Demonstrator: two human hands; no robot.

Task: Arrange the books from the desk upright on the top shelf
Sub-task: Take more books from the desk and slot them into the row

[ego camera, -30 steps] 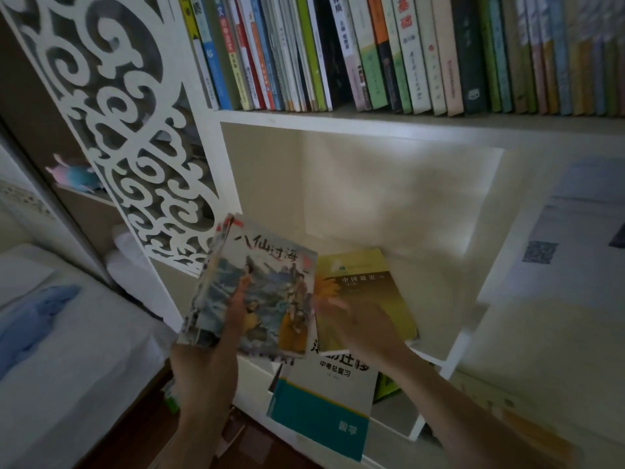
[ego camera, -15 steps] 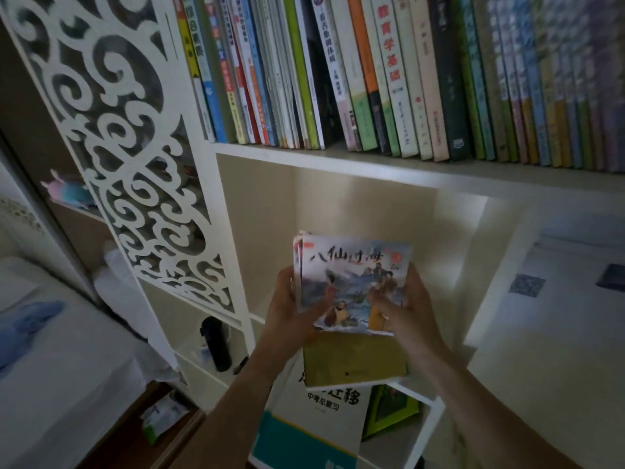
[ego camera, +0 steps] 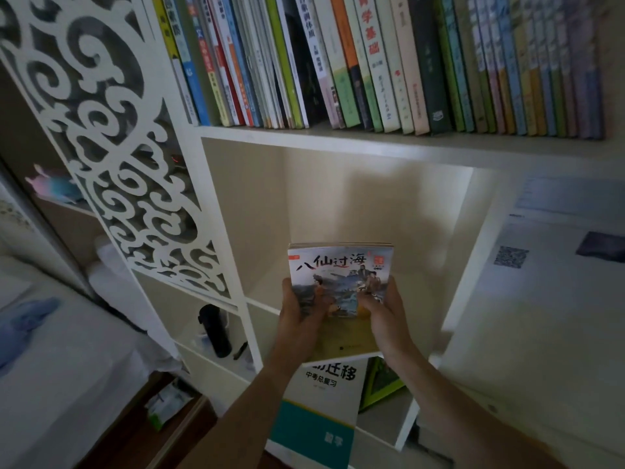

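With my left hand (ego camera: 297,316) and right hand (ego camera: 385,313) gripping what looks like two stacked books (ego camera: 340,282), I should square them before lifting to the top shelf (ego camera: 372,143).

Dim, soft-focus, wide-angle bending at edges

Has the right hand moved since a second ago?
Yes. The right hand left the yellow-green book lying below and now grips the illustrated picture book's right edge, nearer the white shelf board above.
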